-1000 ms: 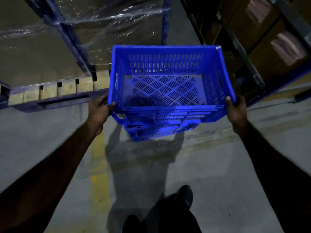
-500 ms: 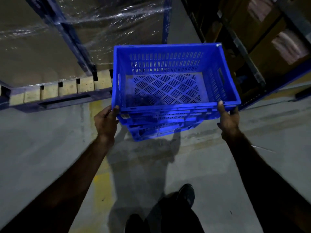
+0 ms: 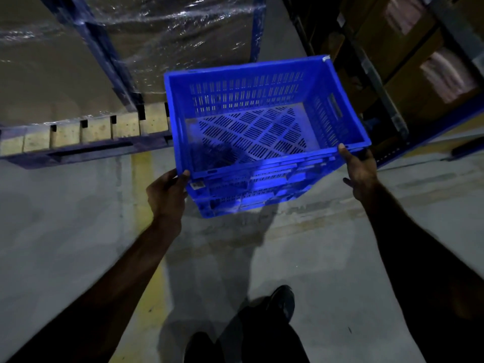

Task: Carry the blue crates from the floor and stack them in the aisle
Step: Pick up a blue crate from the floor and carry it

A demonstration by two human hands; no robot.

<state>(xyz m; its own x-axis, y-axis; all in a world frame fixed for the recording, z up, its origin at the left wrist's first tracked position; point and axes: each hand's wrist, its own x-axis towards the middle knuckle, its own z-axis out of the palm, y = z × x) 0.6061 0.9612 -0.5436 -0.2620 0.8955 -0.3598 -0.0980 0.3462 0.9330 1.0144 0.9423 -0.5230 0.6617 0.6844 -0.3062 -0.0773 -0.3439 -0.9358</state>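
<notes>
L hand (image 3: 166,191) & R hand (image 3: 360,171) are gripping crate (image 3: 251,100) by near corners, fingers curled on rim, above floor (image 3: 301,258).

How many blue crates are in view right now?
2 at least. The top crate is held by the left hand and right hand. A lower crate sits nested under it. More could be hidden in the nest.

Empty blue slotted crate (image 3: 262,119), tilted, above the floor, nested atop other blue crates (image 3: 251,195).
</notes>
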